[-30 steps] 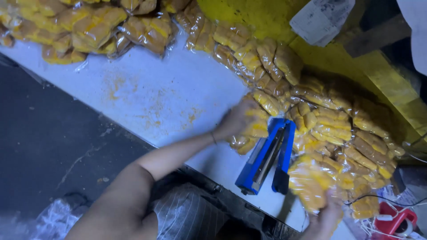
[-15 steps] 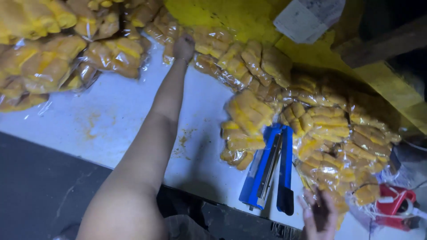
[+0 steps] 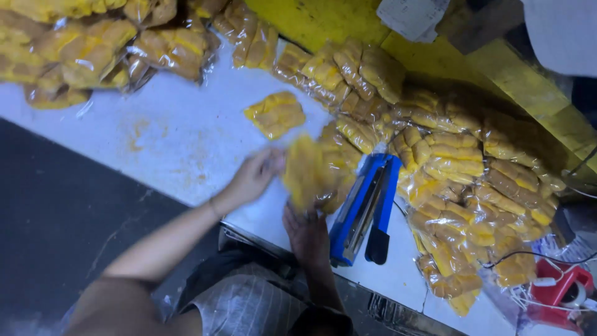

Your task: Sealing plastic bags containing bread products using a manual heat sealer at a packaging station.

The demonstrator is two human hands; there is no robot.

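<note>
Glossy clear-plastic packets (image 3: 273, 115), matt white table (image 3: 180, 143)

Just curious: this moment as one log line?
left hand + right hand: hold yellow snack bag | blue sealer: beside | table

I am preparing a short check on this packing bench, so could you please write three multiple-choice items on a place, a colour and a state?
1. Where does the blue hinged heat sealer lie?
A. on the white table top
B. on the dark floor
C. on the red device

2. What colour is the food in the clear plastic packets?
A. green
B. yellow-orange
C. white

3. What are the left hand and the right hand doing?
A. resting flat, empty
B. pressing the sealer
C. holding one blurred yellow packet

Answers: 1 A, it rests on the table near its front edge; 2 B, every packet shows yellow-orange; 3 C, both hands meet at the packet.
</note>
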